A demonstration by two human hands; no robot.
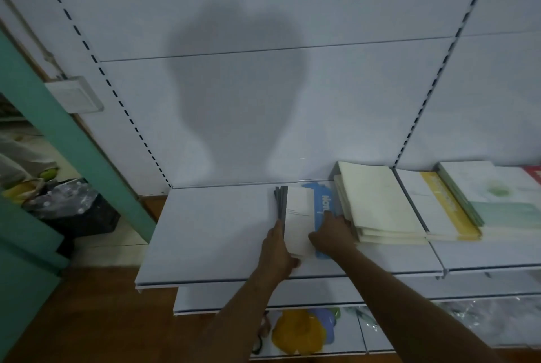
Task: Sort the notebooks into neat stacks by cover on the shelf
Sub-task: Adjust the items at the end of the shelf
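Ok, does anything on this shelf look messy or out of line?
Yes. The cream-covered notebook stack is fanned, edges stepping out at its near end. The white-and-grey notebooks between both hands only partly cover the blue notebook beneath.

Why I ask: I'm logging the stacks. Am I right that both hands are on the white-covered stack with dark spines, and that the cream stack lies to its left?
Not quite. The head view shows the cream stack to the right of the white-covered stack, not the left. The left hand and right hand are indeed on the white-covered stack.
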